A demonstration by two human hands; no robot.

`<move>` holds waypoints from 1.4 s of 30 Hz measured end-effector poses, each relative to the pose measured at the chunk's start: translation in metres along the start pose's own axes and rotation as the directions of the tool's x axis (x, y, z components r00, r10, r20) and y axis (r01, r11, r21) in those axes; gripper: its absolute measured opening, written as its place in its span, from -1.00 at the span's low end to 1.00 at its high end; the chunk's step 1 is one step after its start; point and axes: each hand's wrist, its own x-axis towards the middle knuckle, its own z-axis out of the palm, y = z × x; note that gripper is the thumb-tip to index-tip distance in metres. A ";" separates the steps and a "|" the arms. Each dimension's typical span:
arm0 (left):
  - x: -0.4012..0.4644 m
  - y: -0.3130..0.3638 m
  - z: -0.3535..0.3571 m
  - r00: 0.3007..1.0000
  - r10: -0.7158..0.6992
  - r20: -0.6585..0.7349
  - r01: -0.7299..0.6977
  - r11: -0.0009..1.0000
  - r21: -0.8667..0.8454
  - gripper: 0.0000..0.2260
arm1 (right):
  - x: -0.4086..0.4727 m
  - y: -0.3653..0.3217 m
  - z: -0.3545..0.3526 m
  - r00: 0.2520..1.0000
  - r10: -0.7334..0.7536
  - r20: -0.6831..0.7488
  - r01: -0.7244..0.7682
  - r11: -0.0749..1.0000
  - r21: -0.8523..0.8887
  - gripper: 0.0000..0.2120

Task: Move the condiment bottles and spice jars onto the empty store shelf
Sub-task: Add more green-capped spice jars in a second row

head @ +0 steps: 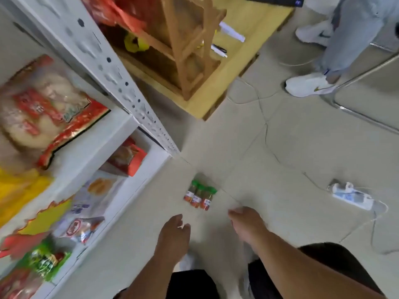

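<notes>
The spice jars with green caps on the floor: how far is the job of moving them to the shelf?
Done: nothing that this view shows; no jar is seen on the white shelf unit, which holds snack packets. In hand: nothing yet; the left hand and right hand reach down toward the three spice jars, both empty. Left: all three jars stand together on the floor, untouched, to be lifted and shelved.

Pale tiled floor (291, 147), white metal shelving (121, 78) left, wooden rack (185, 50) behind
</notes>
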 end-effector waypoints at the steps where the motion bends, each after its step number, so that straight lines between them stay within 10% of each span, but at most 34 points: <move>1: 0.028 -0.009 0.015 1.000 0.006 0.010 -0.007 0.999 0.032 -0.57 | 0.028 0.008 0.016 1.000 0.016 0.000 -0.016 0.999 -0.034 -0.86; 16: 0.268 -0.079 0.144 0.984 0.153 -0.089 -0.098 0.889 0.447 -0.74 | 0.280 0.058 0.162 0.993 0.116 -0.035 -0.112 0.989 0.093 -0.61; 29: 0.282 -0.066 0.162 0.948 0.281 -0.150 -0.202 0.894 0.400 -0.77 | 0.295 0.064 0.166 0.991 0.122 -0.046 -0.106 0.959 0.263 -0.77; 42: 0.299 -0.034 0.178 0.998 0.061 -0.012 -0.055 0.954 0.294 -0.83 | 0.294 0.077 0.152 0.983 0.145 0.115 -0.183 0.841 0.509 -0.81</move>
